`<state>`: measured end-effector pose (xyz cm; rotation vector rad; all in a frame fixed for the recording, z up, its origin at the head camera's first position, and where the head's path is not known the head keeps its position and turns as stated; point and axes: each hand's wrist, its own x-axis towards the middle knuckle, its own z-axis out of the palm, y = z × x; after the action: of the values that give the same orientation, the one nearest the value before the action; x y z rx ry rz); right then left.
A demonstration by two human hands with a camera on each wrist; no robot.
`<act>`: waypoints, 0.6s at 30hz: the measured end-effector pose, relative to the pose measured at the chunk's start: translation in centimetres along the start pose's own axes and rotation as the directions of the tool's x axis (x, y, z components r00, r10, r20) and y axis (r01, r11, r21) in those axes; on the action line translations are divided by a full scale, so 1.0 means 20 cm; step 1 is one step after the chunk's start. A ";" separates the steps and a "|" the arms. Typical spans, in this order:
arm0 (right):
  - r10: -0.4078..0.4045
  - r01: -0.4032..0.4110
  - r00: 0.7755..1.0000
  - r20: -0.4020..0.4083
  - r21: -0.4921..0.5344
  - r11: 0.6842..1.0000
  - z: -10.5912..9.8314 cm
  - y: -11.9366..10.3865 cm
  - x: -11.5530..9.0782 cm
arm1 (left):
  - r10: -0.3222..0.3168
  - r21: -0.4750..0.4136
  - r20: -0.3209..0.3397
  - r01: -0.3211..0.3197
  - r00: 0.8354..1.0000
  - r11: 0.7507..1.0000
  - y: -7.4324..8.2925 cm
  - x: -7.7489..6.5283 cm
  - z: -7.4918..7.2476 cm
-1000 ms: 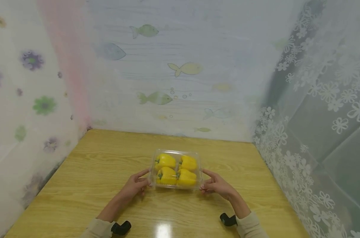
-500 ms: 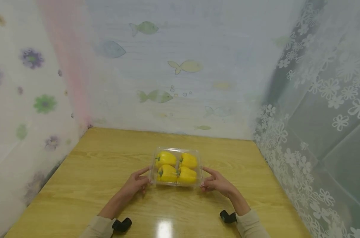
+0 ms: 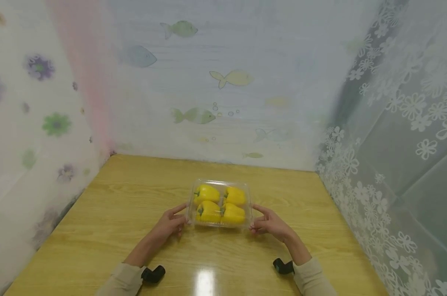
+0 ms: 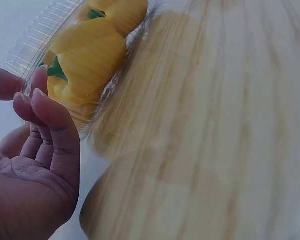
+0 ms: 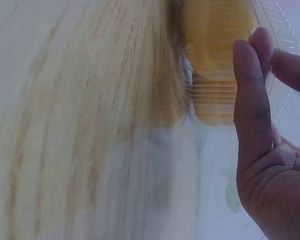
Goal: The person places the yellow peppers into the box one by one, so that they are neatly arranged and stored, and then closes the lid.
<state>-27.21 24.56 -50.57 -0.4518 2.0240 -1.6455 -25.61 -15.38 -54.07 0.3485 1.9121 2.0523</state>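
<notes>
A clear plastic clamshell box (image 3: 220, 182) sits at the middle of the wooden table, and through its lid show several yellow bell peppers (image 3: 209, 211) with green stems. My left hand (image 3: 169, 224) pinches the box's left edge between thumb and fingers. On the opposite side, my right hand (image 3: 272, 225) pinches the right edge in the same way. In the left wrist view, the fingertips meet at the rim beside a pepper (image 4: 87, 55). The right wrist view has the thumb and a finger together at the ridged rim, with yellow behind the plastic (image 5: 215, 102).
The wooden table (image 3: 134, 181) reaches back to a wall sheet (image 3: 282, 53) printed with fish. A flowered sheet (image 3: 20, 131) hangs on the left and a lace-patterned curtain (image 3: 415, 176) on the right. Both wrists carry a black mount (image 3: 153, 274) at the beige sleeves.
The head view has tilted slightly down, so the whole scene sits higher in the frame. Both hands keep hold of the box, which stays at about the same spot on the table.
</notes>
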 end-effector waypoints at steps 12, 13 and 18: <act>0.003 -0.003 1.000 0.014 -0.010 1.000 0.01 0.00 -0.01 | 0.014 -0.007 0.007 -0.014 1.000 1.000 0.00 -0.02 -0.01; 0.004 -0.003 1.000 0.017 -0.013 1.000 0.01 0.01 0.00 | 0.014 -0.005 0.003 -0.014 1.000 1.000 0.00 -0.02 -0.01; 0.008 -0.007 0.999 0.040 -0.021 1.000 0.00 0.01 0.00 | -0.001 0.021 -0.014 0.002 1.000 1.000 -0.01 -0.02 -0.02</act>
<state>-27.21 24.58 -50.77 -0.4799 2.0129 -1.5997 -25.41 -15.93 -54.25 0.3379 1.9430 2.0405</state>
